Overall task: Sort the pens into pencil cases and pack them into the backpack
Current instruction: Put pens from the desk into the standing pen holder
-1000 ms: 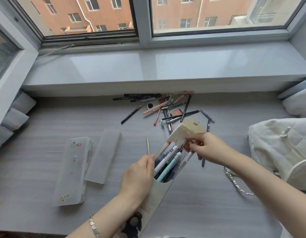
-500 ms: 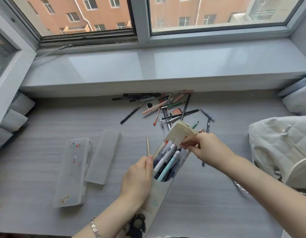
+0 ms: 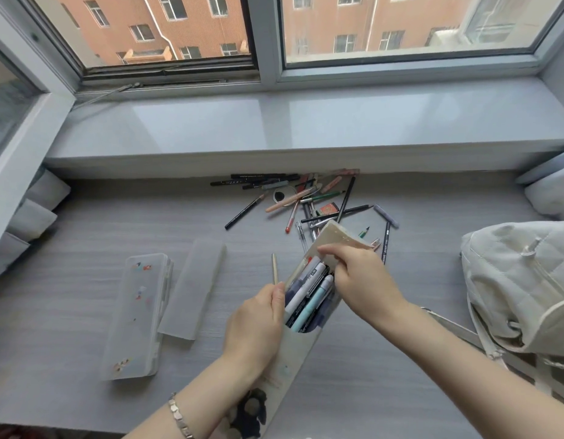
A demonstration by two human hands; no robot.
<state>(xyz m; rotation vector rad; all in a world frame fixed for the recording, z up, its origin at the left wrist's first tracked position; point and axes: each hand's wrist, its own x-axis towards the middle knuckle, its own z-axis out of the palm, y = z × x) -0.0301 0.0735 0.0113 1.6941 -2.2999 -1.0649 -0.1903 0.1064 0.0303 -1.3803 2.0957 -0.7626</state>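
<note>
My left hand (image 3: 256,324) grips the left side of a cream fabric pencil case (image 3: 291,359) that stands tilted on the grey surface, its top open. Several pens (image 3: 309,293) stick out of the opening, white, pale blue and dark ones. My right hand (image 3: 358,280) rests at the case's mouth, fingers pinching its raised flap (image 3: 339,236) above the pens. A heap of loose pens and pencils (image 3: 306,198) lies behind the case. A white quilted backpack (image 3: 521,286) sits at the right.
A clear plastic pencil box (image 3: 135,315) and its frosted lid (image 3: 193,285) lie at the left. A thin gold pen (image 3: 275,267) lies beside the case. A window sill (image 3: 274,128) runs along the back. Cushions (image 3: 549,191) sit at the far right.
My right hand has moved left and down from the flap's outer edge toward the case's mouth, pulling the flap lower over the pens. My left hand has kept its hold.
</note>
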